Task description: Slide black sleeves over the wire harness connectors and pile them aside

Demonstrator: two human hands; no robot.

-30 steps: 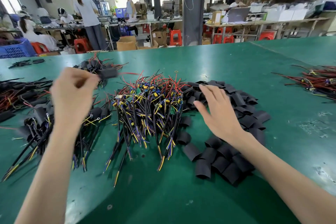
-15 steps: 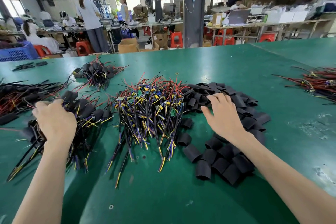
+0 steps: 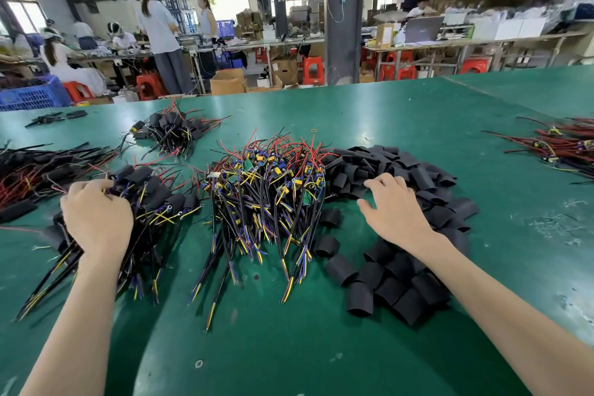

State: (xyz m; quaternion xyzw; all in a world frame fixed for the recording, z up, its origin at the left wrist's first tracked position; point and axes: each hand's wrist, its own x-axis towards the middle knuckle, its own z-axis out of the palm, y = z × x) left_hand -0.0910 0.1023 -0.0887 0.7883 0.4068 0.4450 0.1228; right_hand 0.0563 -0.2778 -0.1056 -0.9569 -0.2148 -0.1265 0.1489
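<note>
On the green table, the left hand lies on the heap of sleeved harnesses at the left, its fingers curled down into the wires and gripping them. The right hand rests on the loose pile of black sleeves at the right, fingers relaxed and slightly bent, holding nothing. Between the hands sits the pile of bare harnesses, connectors up and coloured wire ends fanned toward the near edge. A smaller sleeved bundle lies farther back.
</note>
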